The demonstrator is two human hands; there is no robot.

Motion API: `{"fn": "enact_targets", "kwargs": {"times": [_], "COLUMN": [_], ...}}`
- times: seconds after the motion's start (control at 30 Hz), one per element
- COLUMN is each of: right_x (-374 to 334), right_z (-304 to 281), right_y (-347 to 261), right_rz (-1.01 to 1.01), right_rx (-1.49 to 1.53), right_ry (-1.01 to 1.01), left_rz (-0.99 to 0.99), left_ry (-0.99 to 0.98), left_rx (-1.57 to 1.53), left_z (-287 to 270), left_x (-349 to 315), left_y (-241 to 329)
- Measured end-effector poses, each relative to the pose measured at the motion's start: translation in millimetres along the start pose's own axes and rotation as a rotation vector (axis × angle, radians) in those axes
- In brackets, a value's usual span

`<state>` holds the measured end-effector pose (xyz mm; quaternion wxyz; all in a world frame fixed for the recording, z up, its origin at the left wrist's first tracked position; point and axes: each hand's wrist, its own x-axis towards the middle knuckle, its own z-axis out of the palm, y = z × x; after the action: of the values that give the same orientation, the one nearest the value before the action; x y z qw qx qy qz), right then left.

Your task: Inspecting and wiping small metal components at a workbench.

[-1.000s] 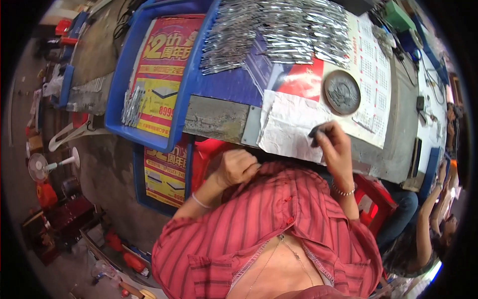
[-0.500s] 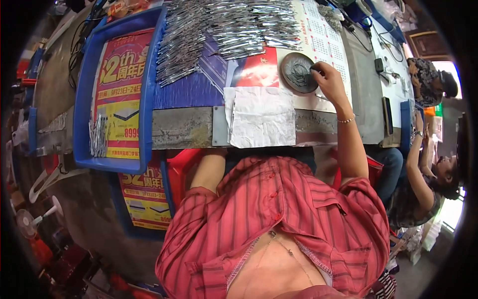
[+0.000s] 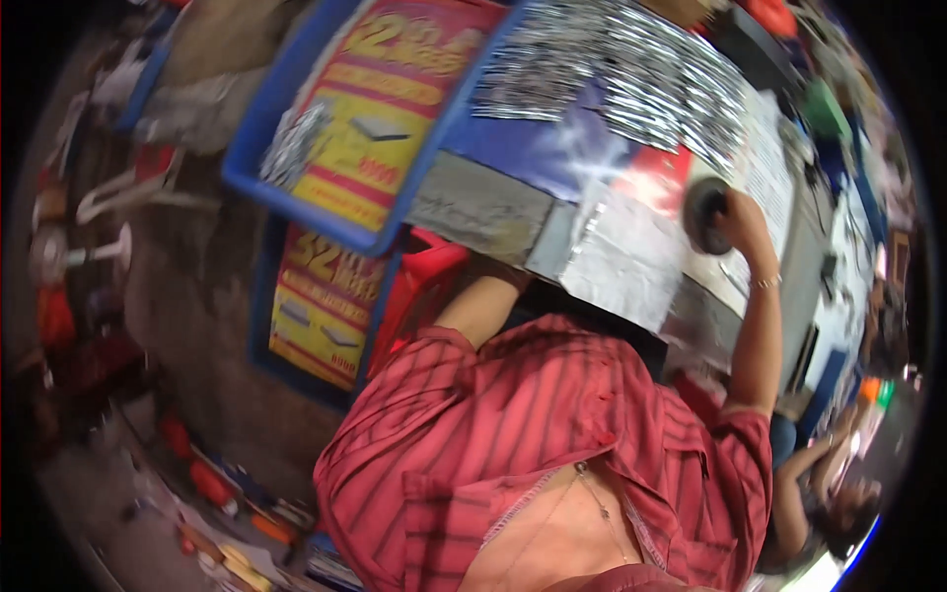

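My right hand [image 3: 744,225] is at a round dark shallow dish [image 3: 702,219] on the table, its fingers bent together over the dish's right side. Whatever they pinch, if anything, is too small and blurred to make out. My left forearm [image 3: 485,306] goes under the table edge, and the hand itself is hidden there. Left of the dish, a wrinkled white sheet [image 3: 626,257] lies over the table's front edge. Beyond it, rows of thin silvery metal pieces [image 3: 631,74] are spread on a blue covering [image 3: 533,148].
A blue tray [image 3: 400,212] lined with a printed sheet holds a small bundle of silvery pieces [image 3: 296,143] at the left. Below it is another blue tray [image 3: 261,316]. A red stool [image 3: 419,286] stands by my left arm. Another person [image 3: 804,493] sits at the right.
The whole view has turned and shifted, so table and trays appear tilted and further right, with more blur. My right hand remains at the dish; my left is still under the table.
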<state>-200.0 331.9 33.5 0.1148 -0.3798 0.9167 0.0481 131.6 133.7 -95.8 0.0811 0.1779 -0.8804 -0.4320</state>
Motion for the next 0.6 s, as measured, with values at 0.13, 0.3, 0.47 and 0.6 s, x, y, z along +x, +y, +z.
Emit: {"fn": "enact_targets", "kwargs": {"times": [0.13, 0.3, 0.47, 0.6], "right_x": [-2.0, -15.4, -38.9, -52.0], "right_z": [-6.5, -8.6, -13.1, -20.0], "right_y": [-14.1, -0.9, -8.1, -52.7], "right_rz": [-0.076, -0.034, -0.015, -0.132], "right_rx": [0.123, 0.622, 1.084, 1.124], "right_ry": [0.075, 0.297, 0.327, 0.304], "left_rz": [-0.093, -0.007, -0.051, -0.143], "left_ry": [0.085, -0.167, 0.336, 0.385], "left_rx": [0.069, -0.179, -0.051, 0.381], "left_z": [-8.4, -89.8, -251.7, -313.9], "left_x": [4.0, -83.6, -57.2, 7.1], "left_y": [3.8, 6.7, 68.1, 10.1]}}
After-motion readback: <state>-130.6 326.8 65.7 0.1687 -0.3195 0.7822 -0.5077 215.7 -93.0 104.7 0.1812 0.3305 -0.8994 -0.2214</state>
